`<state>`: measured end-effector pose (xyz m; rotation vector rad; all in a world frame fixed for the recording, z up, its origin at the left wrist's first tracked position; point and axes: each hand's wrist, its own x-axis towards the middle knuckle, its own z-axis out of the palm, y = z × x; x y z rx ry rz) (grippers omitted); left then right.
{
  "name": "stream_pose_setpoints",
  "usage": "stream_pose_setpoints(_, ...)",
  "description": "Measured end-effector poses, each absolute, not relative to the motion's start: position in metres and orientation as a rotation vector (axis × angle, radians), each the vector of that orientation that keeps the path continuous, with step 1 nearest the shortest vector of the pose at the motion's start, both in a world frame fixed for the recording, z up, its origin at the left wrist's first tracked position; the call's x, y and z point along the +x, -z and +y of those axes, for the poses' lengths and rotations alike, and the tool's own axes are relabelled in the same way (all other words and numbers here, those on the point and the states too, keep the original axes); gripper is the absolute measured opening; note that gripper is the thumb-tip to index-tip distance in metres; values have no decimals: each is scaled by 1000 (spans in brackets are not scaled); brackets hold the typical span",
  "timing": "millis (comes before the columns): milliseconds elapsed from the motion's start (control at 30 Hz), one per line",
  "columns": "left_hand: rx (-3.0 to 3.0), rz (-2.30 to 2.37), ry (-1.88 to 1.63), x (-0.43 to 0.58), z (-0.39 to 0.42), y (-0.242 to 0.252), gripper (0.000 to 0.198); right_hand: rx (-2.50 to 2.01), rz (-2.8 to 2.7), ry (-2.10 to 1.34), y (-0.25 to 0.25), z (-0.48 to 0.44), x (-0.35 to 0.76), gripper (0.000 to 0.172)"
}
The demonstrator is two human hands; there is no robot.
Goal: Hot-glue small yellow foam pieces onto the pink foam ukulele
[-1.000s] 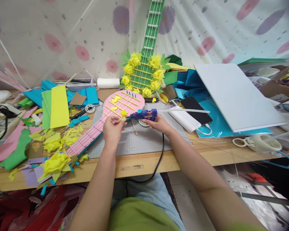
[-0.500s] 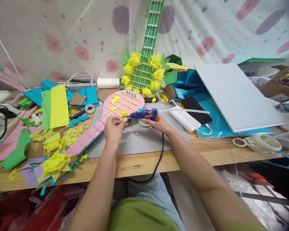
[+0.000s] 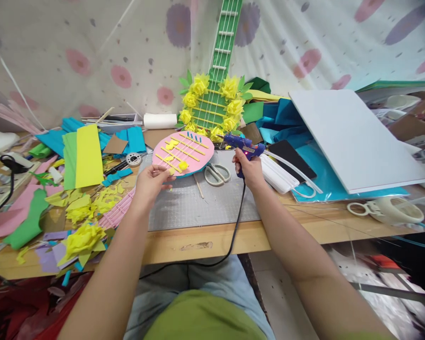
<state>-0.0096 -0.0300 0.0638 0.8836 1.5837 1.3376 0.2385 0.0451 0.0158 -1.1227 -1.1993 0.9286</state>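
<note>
My right hand [image 3: 250, 171] is wrapped round the handle of a blue hot glue gun [image 3: 239, 141], raised over the mat with its nozzle to the left. A white glue stick trails from its rear, and its black cord hangs down past the table edge. At the lower left edge of a pink paper guitar [image 3: 198, 163], my left hand [image 3: 151, 183] pinches a small yellow paper piece [image 3: 172, 172], partly hidden by the fingers. Yellow sticks, white strings and small yellow paper bits [image 3: 183, 165] lie on the guitar's round body. My left hand and forearm cover part of its neck.
Scissors [image 3: 217, 175] and a thin stick rest on the grey cutting mat [image 3: 205, 208]. Behind stands a green guitar [image 3: 212, 106] ringed with yellow paper flowers. Paper scraps and a yellow flower [image 3: 83, 240] crowd the left; a white board [image 3: 354, 141] and black phone [image 3: 293, 160] lie right.
The glue gun has moved up and right, away from my left hand, uncovering the scissors. My left hand has shifted left and slightly down with the yellow piece.
</note>
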Motion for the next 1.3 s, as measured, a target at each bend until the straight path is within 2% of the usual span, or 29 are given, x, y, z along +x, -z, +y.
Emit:
stream_pose_setpoints(267, 1021, 1711, -977, -16, -7, -84, 19, -1087, -1152, -954, -17, 47, 240, 49)
stream_pose_setpoints(433, 1008, 1668, -874, -25, 2, -86, 16, -1085, -1156, -956, -17, 46, 239, 46)
stream_pose_setpoints(533, 1006, 1614, -837, -27, 4, -85, 22, -1121, -1164, -946, -17, 46, 240, 46)
stream_pose_setpoints(667, 1013, 1653, -822, -26, 3, -85, 34, -1123, -1162, -951, -18, 46, 240, 47)
stream_pose_setpoints(1300, 1096, 1728, -993, -24, 0, -80, 28, -1128, -1154, -952, -18, 46, 240, 48)
